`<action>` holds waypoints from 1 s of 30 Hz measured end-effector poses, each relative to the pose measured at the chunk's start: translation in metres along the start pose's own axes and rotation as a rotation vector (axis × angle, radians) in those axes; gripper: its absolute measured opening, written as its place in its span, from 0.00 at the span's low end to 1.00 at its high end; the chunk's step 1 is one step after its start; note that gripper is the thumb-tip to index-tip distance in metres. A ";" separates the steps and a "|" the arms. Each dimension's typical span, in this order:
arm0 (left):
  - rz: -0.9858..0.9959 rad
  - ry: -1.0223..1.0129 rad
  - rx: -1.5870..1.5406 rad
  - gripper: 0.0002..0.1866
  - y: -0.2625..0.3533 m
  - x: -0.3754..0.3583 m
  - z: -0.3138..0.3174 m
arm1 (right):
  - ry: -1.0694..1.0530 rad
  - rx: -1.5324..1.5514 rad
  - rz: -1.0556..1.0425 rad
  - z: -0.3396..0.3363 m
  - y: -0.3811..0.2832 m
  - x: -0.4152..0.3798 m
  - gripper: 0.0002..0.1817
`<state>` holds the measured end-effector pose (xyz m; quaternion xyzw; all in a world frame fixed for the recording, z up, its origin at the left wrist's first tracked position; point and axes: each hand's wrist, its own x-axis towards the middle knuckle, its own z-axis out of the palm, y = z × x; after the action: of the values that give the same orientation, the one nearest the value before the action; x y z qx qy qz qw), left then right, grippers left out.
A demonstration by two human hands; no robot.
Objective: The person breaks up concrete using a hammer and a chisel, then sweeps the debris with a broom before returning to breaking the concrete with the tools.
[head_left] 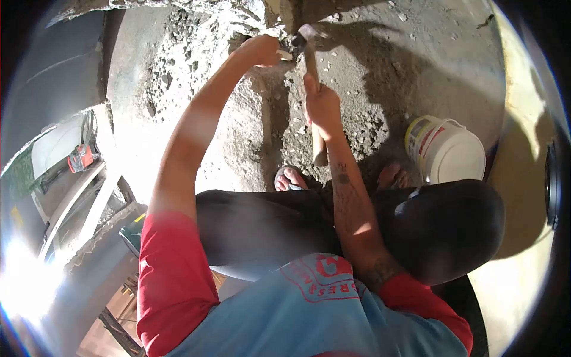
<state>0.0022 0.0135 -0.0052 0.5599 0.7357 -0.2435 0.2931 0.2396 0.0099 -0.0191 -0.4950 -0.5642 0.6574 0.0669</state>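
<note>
Open floor (428,89) separates the bucket (455,156) from the right hand (324,110), wrapped around a hammer (312,64); the left hand (259,51) clenches a pale piece (285,55).

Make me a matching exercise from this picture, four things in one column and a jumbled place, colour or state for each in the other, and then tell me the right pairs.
Things
1. Hammer
2. Bucket
3. Left hand
4. Shirt sleeves

Places, colours and states
A. Red
B. Just left of the hammer's head in the picture
C. Held by its wooden handle in the right hand
D. Just beyond the right knee, mostly white

Right pairs: 1-C, 2-D, 3-B, 4-A
</note>
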 end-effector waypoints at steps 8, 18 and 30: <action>0.078 0.208 -0.236 0.16 -0.009 -0.040 0.003 | 0.144 0.705 -0.108 -0.050 -0.067 -0.013 0.30; 0.085 0.730 -0.004 0.15 0.071 0.007 0.024 | 0.371 0.443 -0.168 -0.071 -0.022 -0.001 0.30; -0.006 0.501 -0.391 0.14 0.097 0.043 0.041 | 0.470 0.105 -0.373 -0.069 -0.002 -0.001 0.30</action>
<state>0.0936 0.0395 -0.0680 0.5335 0.8194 0.0473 0.2042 0.2895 0.0568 -0.0083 -0.5174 -0.5795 0.5295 0.3408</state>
